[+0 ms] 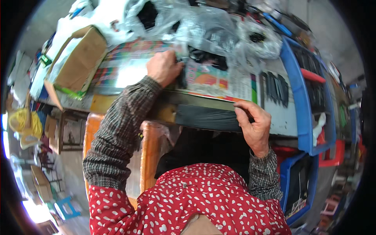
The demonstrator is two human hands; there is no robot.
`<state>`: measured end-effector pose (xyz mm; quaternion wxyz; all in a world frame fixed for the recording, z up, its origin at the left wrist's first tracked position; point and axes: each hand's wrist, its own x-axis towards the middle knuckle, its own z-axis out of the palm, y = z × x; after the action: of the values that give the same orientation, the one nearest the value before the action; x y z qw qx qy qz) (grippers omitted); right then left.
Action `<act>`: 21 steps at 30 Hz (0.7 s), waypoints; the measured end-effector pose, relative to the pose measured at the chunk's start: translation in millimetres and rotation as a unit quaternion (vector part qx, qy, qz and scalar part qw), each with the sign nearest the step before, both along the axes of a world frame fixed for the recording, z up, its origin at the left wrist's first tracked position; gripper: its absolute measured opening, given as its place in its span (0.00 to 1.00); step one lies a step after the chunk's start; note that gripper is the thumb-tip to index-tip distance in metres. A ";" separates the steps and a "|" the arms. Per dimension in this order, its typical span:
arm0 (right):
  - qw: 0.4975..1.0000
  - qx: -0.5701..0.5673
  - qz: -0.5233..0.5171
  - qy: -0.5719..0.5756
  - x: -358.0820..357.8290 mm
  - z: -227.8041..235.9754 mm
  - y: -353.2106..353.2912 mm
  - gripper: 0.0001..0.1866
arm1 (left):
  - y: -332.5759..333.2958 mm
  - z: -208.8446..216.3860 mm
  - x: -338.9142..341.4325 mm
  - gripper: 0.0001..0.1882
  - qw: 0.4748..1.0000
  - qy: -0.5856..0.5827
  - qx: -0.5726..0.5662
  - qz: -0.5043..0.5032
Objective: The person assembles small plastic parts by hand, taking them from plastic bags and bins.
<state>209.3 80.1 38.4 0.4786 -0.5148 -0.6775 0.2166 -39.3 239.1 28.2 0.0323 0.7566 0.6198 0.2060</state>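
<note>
A black piece (181,76) stands at 12 o'clock on the tabletop (284,124), just beside the left hand (162,68) at 11. That hand's fingers are curled; whether they grip the piece, I cannot tell. At 3 o'clock the right hand (255,124) has thumb and forefinger nearly together by the front edge; anything thin between them is too small to tell. A black band (207,116) lies along that edge, between the hands.

A gap separates the hands, partly over a printed sheet (211,79) bearing large letters and smaller print. Plastic bags (213,29) crowd the far side, from 11 to 1. An open box (84,62) bounds the room at 10. Toward 2, black strips (276,89) lie in a row, then the wall of a blue tray (296,94). A blue bin (285,184) sits below, at 4. The red-spotted garment (199,186) lies nearer than the front edge, at 6.
</note>
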 end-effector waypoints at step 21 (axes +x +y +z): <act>0.925 0.004 -0.187 -0.332 115.5 -0.2 59.1 0.13 | -12.8 11.1 -28.1 0.09 1.000 -0.003 0.007 -0.017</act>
<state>324.8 139.2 38.3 0.2599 -0.6725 -0.6901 -0.0627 -67.4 226.3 39.3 0.0326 0.7662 0.6057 0.2123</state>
